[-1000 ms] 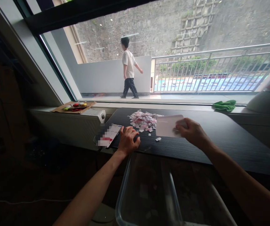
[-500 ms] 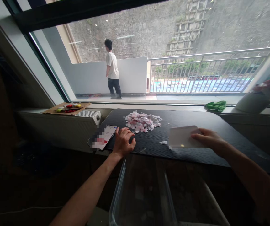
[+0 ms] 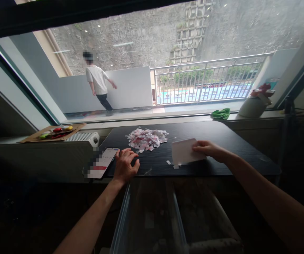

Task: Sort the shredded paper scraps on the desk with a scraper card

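My right hand [image 3: 210,151] pinches the white card [image 3: 184,154], flat on the black table [image 3: 220,135] beside loose scraps [image 3: 173,164]; my left hand [image 3: 125,165] rests loosely curled and empty, near the phone [image 3: 102,166]. Risk: a fast sweep could scatter the paper pile [image 3: 145,138] past the clear bin [image 3: 152,218].

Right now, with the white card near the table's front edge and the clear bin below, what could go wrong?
The two loose scraps beside the white card lie to the right of the clear bin; swept forward, they may miss its opening. The phone overhangs the black table edge by the left hand; a nudge could tip it off. A fast push by the right hand could scatter the paper pile.
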Demonstrator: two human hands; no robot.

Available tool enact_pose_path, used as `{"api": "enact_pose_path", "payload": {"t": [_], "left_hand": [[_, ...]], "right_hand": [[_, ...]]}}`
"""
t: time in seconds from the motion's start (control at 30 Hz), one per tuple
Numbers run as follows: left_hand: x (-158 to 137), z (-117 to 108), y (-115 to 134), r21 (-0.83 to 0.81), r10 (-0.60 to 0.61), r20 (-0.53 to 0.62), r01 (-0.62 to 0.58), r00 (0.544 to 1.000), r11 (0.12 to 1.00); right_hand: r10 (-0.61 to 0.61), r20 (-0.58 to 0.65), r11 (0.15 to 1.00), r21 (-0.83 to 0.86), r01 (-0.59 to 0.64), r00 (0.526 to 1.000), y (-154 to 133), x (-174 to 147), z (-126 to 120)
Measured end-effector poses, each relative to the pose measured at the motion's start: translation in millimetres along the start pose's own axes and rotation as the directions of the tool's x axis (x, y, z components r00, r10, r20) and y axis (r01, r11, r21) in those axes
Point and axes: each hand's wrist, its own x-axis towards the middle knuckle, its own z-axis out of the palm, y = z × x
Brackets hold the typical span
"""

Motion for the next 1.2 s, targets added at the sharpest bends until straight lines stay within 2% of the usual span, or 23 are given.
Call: {"api": "enact_pose_path", "payload": {"t": [0.1, 0.23, 0.33, 0.4, 0.5, 0.57, 0.67, 0.73, 0.83, 1.0, 1.2], "left_hand": [[0.2, 0.0, -0.4, 0.008, 0.011, -0.003, -0.011, 1.0, 1.0], [0.4, -0.4, -0.4, 0.021, 0.012, 0.002, -0.012, 1.0, 1.0], [0.2, -0.7, -0.6, 0.028, 0.018, -0.004, -0.018, 1.0, 0.999], [0.1, -0.9, -0.9, 0.03, 0.029, -0.011, -0.028, 1.0, 0.999], [0.1, -1.0, -1.0, 0.028, 0.042, -0.014, -0.042, 0.999, 0.999], [0.2, -1.0, -1.0, 0.027, 0.042, -0.011, -0.042, 0.999, 0.999], [0.3, -1.0, -0.8, 0.024, 0.032, -0.002, -0.032, 0.999, 0.999], [0.4, -1.1, -0.9, 0.023, 0.027, 0.001, -0.027, 1.0, 0.999], [0.4, -1.2, -1.4, 0.025, 0.03, -0.001, -0.03, 1.0, 0.999], [0.6, -1.2, -2.2, 0.026, 0.035, -0.002, -0.035, 0.999, 0.999], [1.0, -1.0, -2.0, 0.023, 0.037, 0.0, -0.037, 0.999, 0.999]], "right_hand": [[-0.018, 0.003, 0.999, 0.035, 0.018, 1.0, -3.6, -4.2, -5.3], [-0.044, -0.031, 0.993, 0.108, 0.047, 0.999, -9.1, 1.5, 14.7], [-0.032, 0.022, 0.993, 0.114, 0.03, 0.999, -10.3, 7.1, 24.9], [-0.021, 0.093, 0.996, 0.093, 0.013, 0.995, -8.3, 6.6, 19.7], [-0.014, 0.177, 0.999, 0.047, 0.006, 0.984, -2.6, -1.2, -1.2], [-0.027, 0.138, 0.999, 0.043, 0.022, 0.99, 1.3, -8.0, -15.3], [-0.024, 0.006, 0.998, 0.06, 0.024, 1.0, 6.5, -14.8, -27.0], [-0.008, -0.035, 0.998, 0.062, 0.01, 0.999, 10.0, -16.4, -28.3], [-0.003, -0.033, 0.998, 0.067, 0.005, 0.999, 14.3, -16.8, -24.9], [0.006, 0.063, 0.999, 0.039, -0.009, 0.998, 13.9, -20.1, -21.0], [0.031, 0.146, 1.0, -0.005, -0.03, 0.989, 13.0, -27.2, -30.1]]}}
